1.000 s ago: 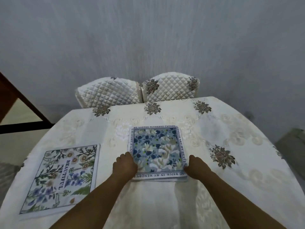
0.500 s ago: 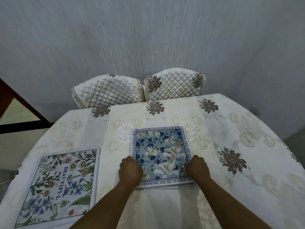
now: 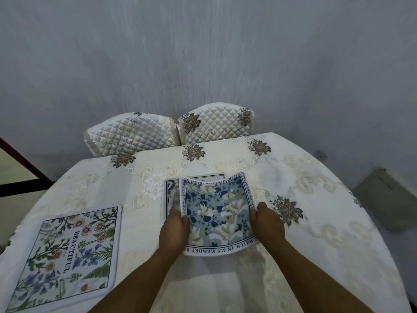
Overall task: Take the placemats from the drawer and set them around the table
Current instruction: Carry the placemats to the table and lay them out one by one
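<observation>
Lifted now, floppy blue floral placemat (image 3: 217,213) bows between both hands.

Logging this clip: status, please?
Left hand and right hand grip blue placemat, lifted off stack. Daisy placemat laid at left. Nothing obstructing.

Grey wall (image 3: 203,53) — two quilted chairs (image 3: 169,132) behind cream-clothed table (image 3: 316,211).

Lower placemat (image 3: 172,195) mostly covered, blurred
</observation>
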